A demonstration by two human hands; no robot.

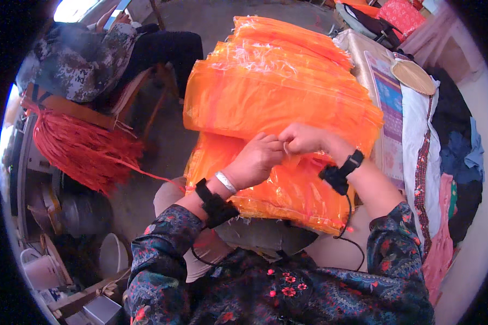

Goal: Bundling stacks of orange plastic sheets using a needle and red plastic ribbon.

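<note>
A thick pile of orange woven plastic sacks (276, 105) lies across my lap, its edges frayed with pale threads. My left hand (259, 158) and my right hand (305, 139) meet above the near part of the pile. Both are closed, fingertips pinched together and almost touching. What they pinch is too small and too covered by the fingers to name. Orange plastic bunches up just below them. From a bundle of red plastic strands (84, 146) on the left, one strand (146, 172) runs to the pile's left edge, where it disappears.
Left of me, a person in a camouflage jacket (81, 59) sits on a wooden chair (87, 112). At lower left are a white basin (113, 254) and a pale bucket (40, 271). A bed (387, 141) on the right bears clothes and a round woven fan (413, 77).
</note>
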